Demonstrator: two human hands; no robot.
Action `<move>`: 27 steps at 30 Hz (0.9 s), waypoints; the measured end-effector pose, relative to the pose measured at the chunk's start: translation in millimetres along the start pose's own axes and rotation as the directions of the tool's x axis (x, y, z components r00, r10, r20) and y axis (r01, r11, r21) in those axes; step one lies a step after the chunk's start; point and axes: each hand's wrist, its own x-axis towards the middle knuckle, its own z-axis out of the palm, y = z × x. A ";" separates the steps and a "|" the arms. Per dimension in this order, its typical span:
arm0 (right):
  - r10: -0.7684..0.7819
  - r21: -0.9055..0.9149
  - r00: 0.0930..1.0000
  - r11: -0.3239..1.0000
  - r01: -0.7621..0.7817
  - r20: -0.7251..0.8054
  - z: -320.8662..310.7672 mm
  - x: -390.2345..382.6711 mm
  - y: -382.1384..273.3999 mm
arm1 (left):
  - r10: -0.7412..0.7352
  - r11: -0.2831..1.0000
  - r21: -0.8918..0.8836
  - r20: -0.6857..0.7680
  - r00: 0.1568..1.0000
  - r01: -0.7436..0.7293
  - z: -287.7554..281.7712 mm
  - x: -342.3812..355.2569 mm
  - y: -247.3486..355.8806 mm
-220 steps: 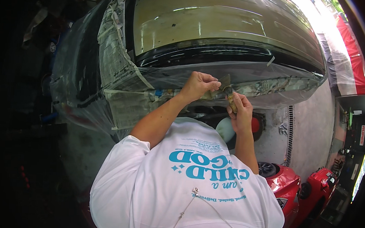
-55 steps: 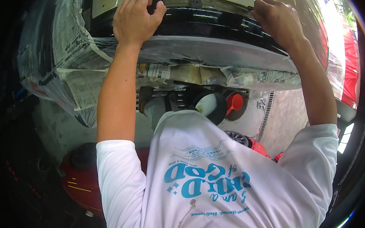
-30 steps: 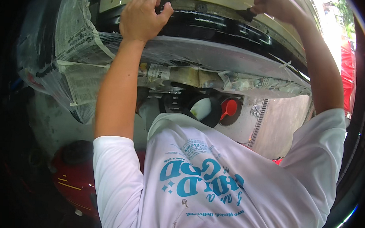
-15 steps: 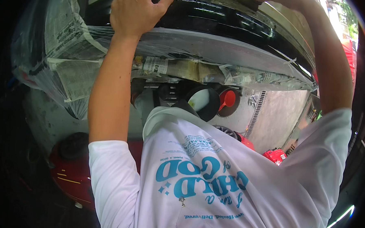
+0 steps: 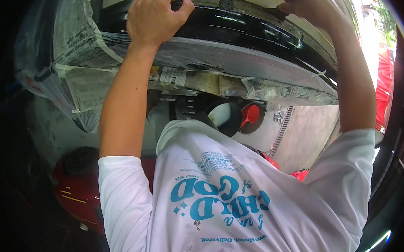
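While the right hand [image 5: 311, 11] grasps a dark blade [image 5: 275, 13] at the strip [image 5: 250, 10] above the black panel [image 5: 206, 23], uneven pressure could, I judge, scratch it; I cannot tell the grip of the left hand [image 5: 155, 18].

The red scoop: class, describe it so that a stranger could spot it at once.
Start at the masked vehicle across the top, then drop to the newspaper strip along its lower side. Just below, right of a black container, sits a round brownish container. Over it shows the red scoop, set apart from both by its bright colour and handle.
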 end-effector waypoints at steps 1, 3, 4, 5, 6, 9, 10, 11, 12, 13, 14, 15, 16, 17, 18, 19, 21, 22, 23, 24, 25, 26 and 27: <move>0.044 -0.025 0.997 0.999 -0.043 0.064 -13.7 0.2 -7.4 | 0.008 1.000 -0.002 -0.017 1.000 -0.008 -2.3 3.2 -2.1; 0.121 -0.083 0.977 0.991 -0.108 0.173 -42.8 4.0 -25.9 | 0.032 0.999 0.016 -0.032 0.999 -0.032 -4.3 4.1 -5.8; 0.039 0.093 0.998 0.995 -0.044 0.053 -20.1 2.4 4.7 | 0.028 1.000 0.001 -0.037 0.999 -0.028 -2.0 5.0 -6.1; -0.131 0.164 0.991 0.978 0.133 -0.025 -11.7 -8.7 22.1 | 0.020 1.000 -0.023 -0.031 0.999 -0.021 1.3 6.5 -5.6; -0.179 0.065 0.976 0.980 0.188 -0.123 -7.6 -16.2 14.9 | -0.025 1.000 0.012 0.002 1.000 0.025 -0.5 6.3 -2.9; -0.210 -0.170 0.936 0.971 0.166 -0.284 7.6 -45.8 -10.6 | 0.017 1.000 -0.018 -0.048 0.999 -0.017 1.0 3.4 -5.8; -0.228 -0.207 0.921 0.964 0.168 -0.314 13.3 -48.0 -14.0 | 0.018 1.000 -0.013 -0.048 0.999 -0.019 1.6 1.2 -5.8; -0.249 -0.244 0.906 0.955 0.171 -0.342 18.3 -47.5 -15.1 | 0.018 1.000 -0.008 -0.048 0.999 -0.018 0.2 -0.8 -6.0; -0.251 -0.214 0.922 0.958 0.192 -0.296 17.9 -38.2 -11.1 | 0.016 1.000 0.007 -0.054 0.998 -0.015 -0.6 -1.6 -8.5; -0.231 -0.175 0.943 0.966 0.192 -0.240 13.5 -30.2 -1.3 | 0.027 0.999 0.022 -0.040 0.999 -0.026 1.5 -0.7 -7.3; -0.214 -0.136 0.959 0.972 0.191 -0.184 8.8 -18.4 7.4 | 0.038 0.999 0.037 -0.026 0.999 -0.038 1.5 1.6 -5.8; -0.045 -0.116 0.999 0.992 0.043 -0.016 4.3 5.7 7.3 | 0.047 0.997 0.061 -0.014 0.999 -0.046 -2.0 0.1 -6.0; -0.016 -0.124 0.998 0.992 0.024 0.062 -21.3 13.2 -20.8 | 0.013 0.998 0.061 0.002 1.000 -0.013 -4.9 -2.9 -9.1; 0.080 -0.139 0.988 0.988 -0.061 0.129 -46.6 -0.5 -39.3 | 0.035 0.999 0.004 -0.006 0.999 -0.035 1.6 4.5 -3.9; -0.010 -0.002 0.994 1.000 0.011 0.108 -33.0 6.1 -21.0 | 0.018 1.000 0.019 -0.013 1.000 -0.018 -2.0 0.6 -5.5; -0.059 0.125 0.995 0.991 0.049 0.075 -10.9 10.2 21.9 | 0.025 1.000 0.002 -0.027 0.999 -0.025 -4.3 3.2 -2.3; -0.162 0.100 0.986 0.982 0.159 0.027 -19.2 10.0 26.5 | 0.028 0.999 -0.021 -0.059 0.998 -0.029 -3.9 3.8 -5.4; -0.120 0.057 0.993 0.991 0.120 -0.015 -22.7 -5.7 15.7 | 0.036 0.998 -0.044 -0.066 0.997 -0.039 -1.3 6.6 -5.9; -0.094 0.024 0.994 0.995 0.095 -0.054 -17.2 -15.2 7.5 | 0.036 0.998 -0.040 -0.069 0.997 -0.039 -2.4 7.4 -7.8; -0.165 -0.022 0.975 0.986 0.164 -0.146 -11.3 -23.7 5.5 | 0.035 0.998 -0.048 -0.063 0.997 -0.038 -2.0 5.1 -8.1; -0.173 -0.038 0.966 0.985 0.169 -0.194 -5.3 -30.2 2.0 | 0.038 0.997 -0.060 -0.054 0.998 -0.041 0.7 4.3 -8.3; -0.182 -0.054 0.954 0.983 0.174 -0.239 0.2 -35.0 -2.8 | 0.026 0.999 -0.039 -0.044 0.999 -0.028 0.5 4.2 -8.9; -0.183 -0.069 0.943 0.983 0.170 -0.278 7.4 -38.8 -4.5 | 0.015 0.999 -0.027 -0.028 0.999 -0.016 -0.7 3.8 -6.0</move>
